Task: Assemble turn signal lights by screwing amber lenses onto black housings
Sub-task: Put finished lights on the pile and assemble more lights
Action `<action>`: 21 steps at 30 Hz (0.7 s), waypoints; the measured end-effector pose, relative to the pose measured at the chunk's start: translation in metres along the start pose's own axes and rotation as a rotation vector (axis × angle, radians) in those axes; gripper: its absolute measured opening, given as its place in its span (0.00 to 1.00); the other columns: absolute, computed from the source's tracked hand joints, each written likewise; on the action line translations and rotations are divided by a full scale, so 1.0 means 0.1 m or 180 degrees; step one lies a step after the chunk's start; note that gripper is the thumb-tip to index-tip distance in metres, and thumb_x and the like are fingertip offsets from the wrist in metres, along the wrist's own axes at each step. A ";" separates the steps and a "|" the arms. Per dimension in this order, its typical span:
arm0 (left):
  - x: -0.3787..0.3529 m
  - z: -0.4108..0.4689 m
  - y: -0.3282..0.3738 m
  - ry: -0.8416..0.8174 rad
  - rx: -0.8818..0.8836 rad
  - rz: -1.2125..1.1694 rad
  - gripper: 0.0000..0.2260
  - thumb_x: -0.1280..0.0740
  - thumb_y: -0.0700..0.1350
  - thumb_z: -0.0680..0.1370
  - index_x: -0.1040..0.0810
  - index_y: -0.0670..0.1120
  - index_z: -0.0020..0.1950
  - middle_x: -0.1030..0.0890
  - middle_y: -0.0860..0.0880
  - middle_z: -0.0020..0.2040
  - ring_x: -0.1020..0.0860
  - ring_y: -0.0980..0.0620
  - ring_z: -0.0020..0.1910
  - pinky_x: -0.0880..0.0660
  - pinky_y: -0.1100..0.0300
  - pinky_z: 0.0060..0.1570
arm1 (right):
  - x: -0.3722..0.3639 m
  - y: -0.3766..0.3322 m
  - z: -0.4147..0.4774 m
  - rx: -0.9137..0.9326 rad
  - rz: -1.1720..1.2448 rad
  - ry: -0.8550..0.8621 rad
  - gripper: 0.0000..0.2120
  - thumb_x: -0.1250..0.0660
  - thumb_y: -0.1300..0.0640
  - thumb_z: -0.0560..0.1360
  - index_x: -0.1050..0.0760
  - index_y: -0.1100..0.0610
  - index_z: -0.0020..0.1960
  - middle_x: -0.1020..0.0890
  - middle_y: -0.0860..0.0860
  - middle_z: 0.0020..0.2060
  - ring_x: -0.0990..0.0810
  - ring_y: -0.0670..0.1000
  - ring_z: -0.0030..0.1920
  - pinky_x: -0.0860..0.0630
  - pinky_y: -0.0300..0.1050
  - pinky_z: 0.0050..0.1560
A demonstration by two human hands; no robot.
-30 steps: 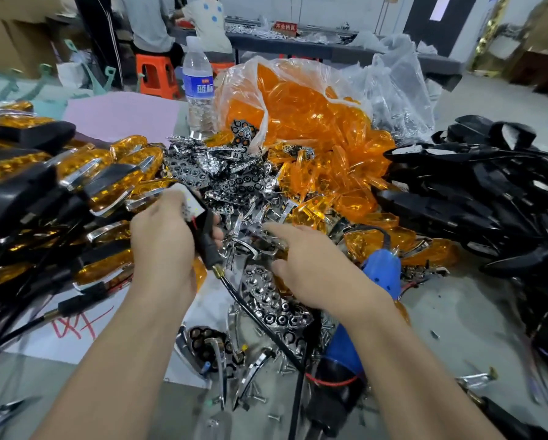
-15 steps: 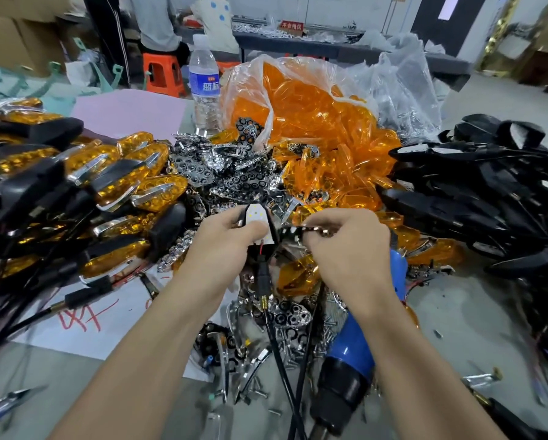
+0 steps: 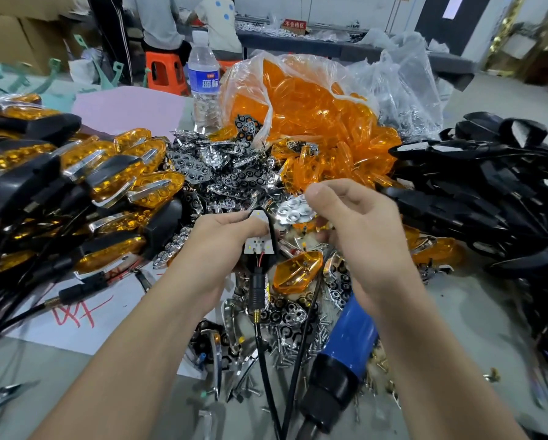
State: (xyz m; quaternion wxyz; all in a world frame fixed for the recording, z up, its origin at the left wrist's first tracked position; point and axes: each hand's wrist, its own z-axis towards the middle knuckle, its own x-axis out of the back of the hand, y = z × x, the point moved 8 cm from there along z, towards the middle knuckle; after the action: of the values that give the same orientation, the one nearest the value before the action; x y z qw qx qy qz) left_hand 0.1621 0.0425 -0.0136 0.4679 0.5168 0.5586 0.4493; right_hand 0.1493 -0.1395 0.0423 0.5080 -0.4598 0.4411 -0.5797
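one housing in left hand, reflector in right hand, piles close around

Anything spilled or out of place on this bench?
Yes. Loose screws lie scattered on the table beside the blue power tool, and amber lenses spill from the open plastic bag into the chrome reflectors. No damage visible.

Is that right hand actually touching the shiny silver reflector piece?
Touching. The head view shows the right hand pinching the chrome reflector by its edge, with the thumb on top.
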 end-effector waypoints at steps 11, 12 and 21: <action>0.00 0.03 -0.03 -0.0028 0.0046 0.0034 0.11 0.33 0.42 0.83 0.12 0.41 0.48 0.15 0.41 0.41 0.20 0.49 0.35 0.21 0.59 0.30 | -0.30 0.19 -0.02 -0.0273 0.0186 -0.0832 0.15 0.30 0.72 0.75 0.22 0.54 0.53 0.19 0.50 0.31 0.23 0.48 0.33 0.25 0.39 0.37; -0.01 0.03 -0.03 -0.0063 0.0052 0.0040 0.11 0.33 0.42 0.83 0.11 0.43 0.47 0.15 0.44 0.40 0.21 0.51 0.33 0.22 0.61 0.28 | -0.31 0.17 -0.03 -0.0234 0.0153 -0.0845 0.14 0.28 0.72 0.75 0.20 0.54 0.50 0.18 0.50 0.30 0.23 0.48 0.32 0.24 0.38 0.37; -0.05 -0.01 -0.05 -0.0168 0.0098 -0.0112 0.10 0.33 0.44 0.83 0.11 0.46 0.51 0.13 0.39 0.49 0.18 0.48 0.40 0.24 0.55 0.41 | -0.20 0.06 -0.09 0.0209 -0.1178 0.0035 0.08 0.17 0.54 0.68 0.15 0.44 0.39 0.15 0.39 0.33 0.19 0.39 0.33 0.19 0.38 0.39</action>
State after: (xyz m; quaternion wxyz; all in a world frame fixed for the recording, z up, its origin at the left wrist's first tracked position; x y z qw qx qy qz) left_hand 0.1607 0.0373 -0.0179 0.4822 0.5258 0.5619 0.4186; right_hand 0.1430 -0.1200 0.0329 0.4050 -0.5130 0.3326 -0.6798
